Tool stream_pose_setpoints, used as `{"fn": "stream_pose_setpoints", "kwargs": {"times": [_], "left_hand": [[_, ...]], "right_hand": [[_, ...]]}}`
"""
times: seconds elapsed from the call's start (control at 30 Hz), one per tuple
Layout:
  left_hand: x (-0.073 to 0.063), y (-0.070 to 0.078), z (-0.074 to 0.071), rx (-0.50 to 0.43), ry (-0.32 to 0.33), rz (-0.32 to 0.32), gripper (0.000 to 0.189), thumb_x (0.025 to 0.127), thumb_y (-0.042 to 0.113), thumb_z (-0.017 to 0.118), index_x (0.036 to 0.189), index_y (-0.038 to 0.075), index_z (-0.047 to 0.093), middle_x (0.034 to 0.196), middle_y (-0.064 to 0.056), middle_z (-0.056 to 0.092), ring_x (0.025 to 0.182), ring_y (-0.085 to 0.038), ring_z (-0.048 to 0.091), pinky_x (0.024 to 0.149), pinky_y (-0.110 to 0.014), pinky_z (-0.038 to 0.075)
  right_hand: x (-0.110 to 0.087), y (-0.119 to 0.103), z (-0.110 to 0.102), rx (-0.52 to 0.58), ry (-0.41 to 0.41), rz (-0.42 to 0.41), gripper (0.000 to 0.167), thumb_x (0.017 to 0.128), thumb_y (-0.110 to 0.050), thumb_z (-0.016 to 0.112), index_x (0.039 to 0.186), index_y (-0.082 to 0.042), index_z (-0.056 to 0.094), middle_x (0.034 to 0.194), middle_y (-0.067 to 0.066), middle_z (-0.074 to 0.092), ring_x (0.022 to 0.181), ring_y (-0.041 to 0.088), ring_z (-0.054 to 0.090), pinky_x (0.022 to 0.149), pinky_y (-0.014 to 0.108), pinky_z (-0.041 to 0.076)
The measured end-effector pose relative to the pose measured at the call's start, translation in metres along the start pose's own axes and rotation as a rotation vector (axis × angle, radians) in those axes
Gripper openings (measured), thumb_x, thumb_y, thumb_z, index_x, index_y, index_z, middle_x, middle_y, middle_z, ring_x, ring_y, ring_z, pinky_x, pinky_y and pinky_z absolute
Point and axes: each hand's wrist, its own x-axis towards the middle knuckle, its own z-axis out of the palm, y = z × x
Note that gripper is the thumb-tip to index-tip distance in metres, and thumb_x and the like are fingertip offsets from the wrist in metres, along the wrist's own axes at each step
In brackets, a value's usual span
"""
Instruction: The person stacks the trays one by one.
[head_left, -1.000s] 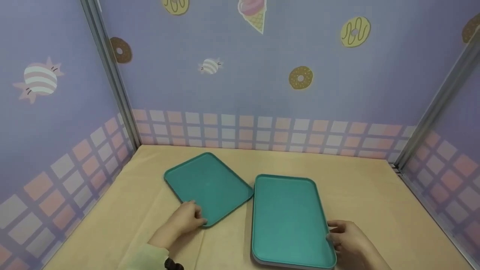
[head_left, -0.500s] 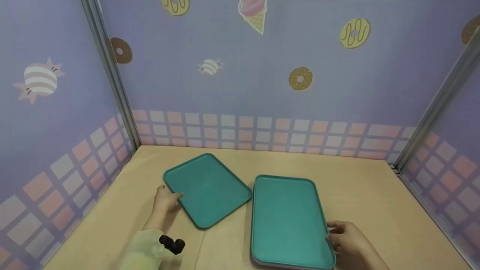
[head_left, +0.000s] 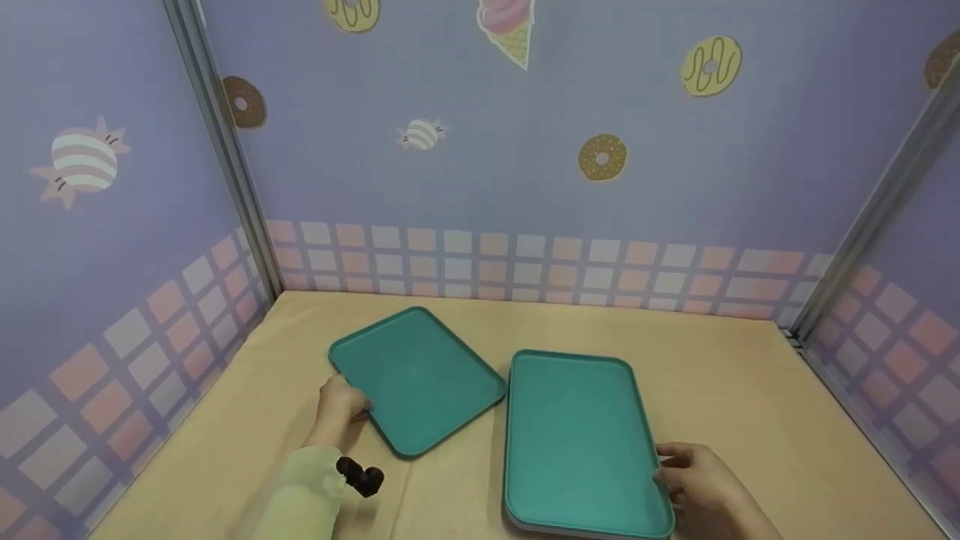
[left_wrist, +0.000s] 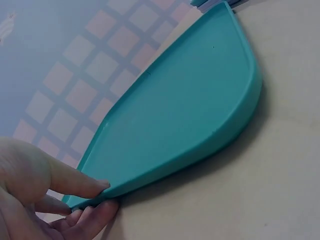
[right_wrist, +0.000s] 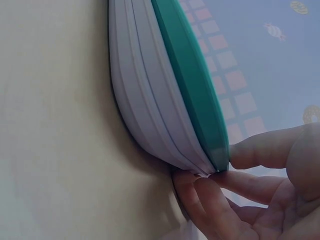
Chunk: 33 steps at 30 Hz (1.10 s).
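Note:
In the head view a green tray [head_left: 416, 382] lies turned at an angle on the left. My left hand [head_left: 341, 403] holds its left edge; in the left wrist view the thumb lies on the rim and the fingers [left_wrist: 95, 220] are curled under it. To the right, a second green tray [head_left: 581, 442] tops a stack. The right wrist view shows pale lilac trays [right_wrist: 142, 85] beneath that green one. My right hand [head_left: 694, 474] grips the stack's right edge, thumb against the green rim and fingers curled at the lower trays.
A yellow cloth [head_left: 720, 382] covers the table. Patterned panels [head_left: 540, 187] stand at the back and both sides, with metal posts [head_left: 225, 150] at the corners. The angled tray's right corner is close beside the stack's left edge.
My left hand has moved from the angled tray's near corner up along its left edge, and now pinches the rim there. The right hand stays at the stack.

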Motion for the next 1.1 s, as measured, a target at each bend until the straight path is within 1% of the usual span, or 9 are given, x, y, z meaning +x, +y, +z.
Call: {"fn": "stream_pose_setpoints", "kwargs": {"times": [0.1, 0.23, 0.33, 0.43, 0.53, 0.67, 0.77, 0.93, 1.1], "left_hand": [[0.001, -0.001, -0.001, -0.016, -0.013, -0.012, 0.078, 0.094, -0.009, 0.059, 0.157, -0.016, 0.015, 0.158, -0.043, 0.026, 0.074, -0.019, 0.064, 0.065, -0.029, 0.057], [0.001, -0.001, -0.004, -0.031, -0.028, -0.03, 0.075, 0.094, -0.012, 0.055, 0.159, -0.012, 0.018, 0.161, -0.039, 0.023, 0.103, -0.033, 0.067, 0.072, -0.031, 0.059], [-0.003, -0.003, -0.008, -0.014, -0.044, -0.028, 0.073, 0.092, -0.016, 0.053, 0.158, -0.011, 0.022, 0.162, -0.037, 0.024, 0.125, -0.043, 0.058, 0.078, -0.034, 0.061], [-0.005, -0.005, -0.014, 0.02, -0.067, -0.028, 0.072, 0.091, -0.018, 0.052, 0.157, -0.011, 0.026, 0.161, -0.036, 0.027, 0.134, -0.047, 0.052, 0.085, -0.038, 0.061], [-0.008, -0.009, -0.022, 0.034, -0.085, -0.036, 0.072, 0.09, -0.02, 0.052, 0.157, -0.009, 0.028, 0.16, -0.035, 0.029, 0.136, -0.046, 0.051, 0.09, -0.04, 0.061], [-0.013, -0.017, -0.033, 0.038, -0.091, -0.022, 0.074, 0.086, -0.022, 0.051, 0.157, -0.007, 0.033, 0.157, -0.035, 0.037, 0.121, -0.039, 0.059, 0.081, -0.036, 0.061], [-0.018, -0.024, -0.041, 0.056, -0.096, -0.002, 0.075, 0.084, -0.023, 0.048, 0.156, -0.006, 0.035, 0.152, -0.036, 0.042, 0.109, -0.033, 0.058, 0.074, -0.033, 0.057], [-0.025, -0.033, -0.049, 0.073, -0.087, 0.029, 0.077, 0.081, -0.027, 0.052, 0.154, -0.006, 0.039, 0.14, -0.035, 0.052, 0.104, -0.033, 0.057, 0.078, -0.035, 0.059], [-0.027, -0.035, -0.048, 0.07, -0.075, 0.054, 0.077, 0.079, -0.027, 0.055, 0.152, -0.008, 0.041, 0.129, -0.032, 0.057, 0.104, -0.034, 0.057, 0.09, -0.044, 0.06]], "right_hand": [[0.0, 0.001, 0.0, 0.01, -0.003, -0.004, 0.052, 0.094, 0.001, 0.059, 0.143, 0.015, 0.048, 0.113, 0.022, 0.067, 0.087, 0.023, 0.07, 0.08, 0.042, 0.063], [-0.001, 0.001, 0.002, 0.012, 0.001, -0.031, 0.052, 0.093, 0.002, 0.06, 0.142, 0.015, 0.049, 0.113, 0.022, 0.067, 0.088, 0.023, 0.07, 0.081, 0.043, 0.064], [-0.002, 0.001, 0.002, -0.002, 0.0, -0.06, 0.051, 0.094, 0.002, 0.06, 0.142, 0.016, 0.048, 0.111, 0.021, 0.068, 0.087, 0.022, 0.07, 0.08, 0.042, 0.064], [-0.003, 0.001, 0.002, -0.014, 0.01, -0.072, 0.05, 0.093, 0.002, 0.059, 0.141, 0.016, 0.05, 0.108, 0.02, 0.069, 0.085, 0.023, 0.071, 0.078, 0.041, 0.064], [-0.004, 0.001, 0.003, -0.002, 0.027, -0.049, 0.048, 0.092, 0.003, 0.058, 0.139, 0.014, 0.053, 0.109, 0.019, 0.07, 0.086, 0.024, 0.071, 0.079, 0.042, 0.064], [-0.004, 0.001, 0.003, -0.003, 0.03, -0.042, 0.048, 0.092, 0.004, 0.058, 0.139, 0.013, 0.053, 0.11, 0.02, 0.07, 0.087, 0.024, 0.071, 0.08, 0.043, 0.064], [-0.004, 0.0, 0.003, -0.028, 0.026, -0.06, 0.05, 0.093, 0.003, 0.059, 0.14, 0.015, 0.051, 0.109, 0.021, 0.069, 0.085, 0.023, 0.071, 0.078, 0.042, 0.064], [-0.004, -0.005, 0.002, -0.07, 0.022, -0.068, 0.052, 0.092, 0.004, 0.062, 0.14, 0.017, 0.05, 0.108, 0.021, 0.069, 0.084, 0.022, 0.067, 0.074, 0.038, 0.062], [-0.004, -0.026, 0.001, -0.236, 0.068, -0.132, 0.057, 0.094, -0.004, 0.065, 0.142, 0.019, 0.045, 0.125, 0.038, 0.061, 0.109, 0.048, 0.065, 0.091, 0.054, 0.06]]}}
